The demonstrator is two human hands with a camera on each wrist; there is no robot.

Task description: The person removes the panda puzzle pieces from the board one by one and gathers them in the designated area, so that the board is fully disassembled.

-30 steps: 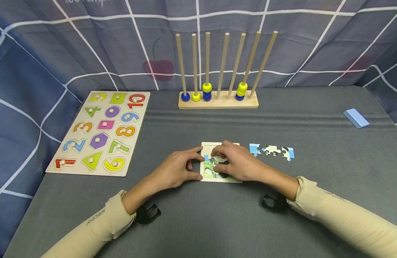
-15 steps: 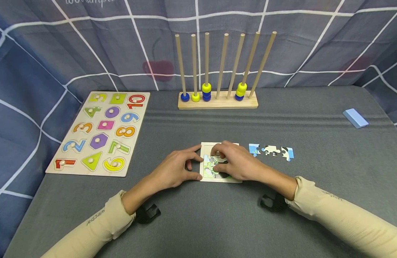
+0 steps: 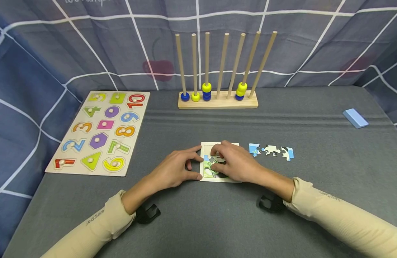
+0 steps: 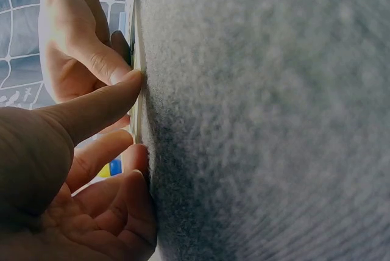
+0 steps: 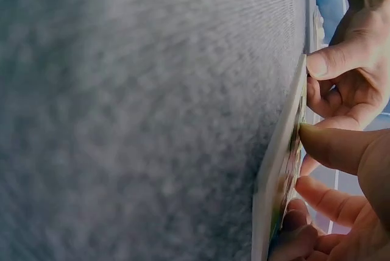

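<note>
A small pale-framed jigsaw board with a green, blue and black-and-white picture lies in front of me. My left hand is at its left side, thumb at the near corner and forefinger at the far one. In the left wrist view that thumb meets the board's edge. My right hand arches over the board, thumb and bent fingers down on a jigsaw piece in the picture, largely hidden by the hand. In the right wrist view the right thumb touches the board's face. Right of the board lie three loose jigsaw pieces.
A knobbed number-and-shape board lies to the left. At the back stands a wooden peg rack with blue and yellow beads. A light blue block sits far right. Checked cloth hangs behind the grey table.
My right hand and forearm have shifted very slightly left, the thumb edging left over the picture. The left hand, board and loose pieces stay in place.
</note>
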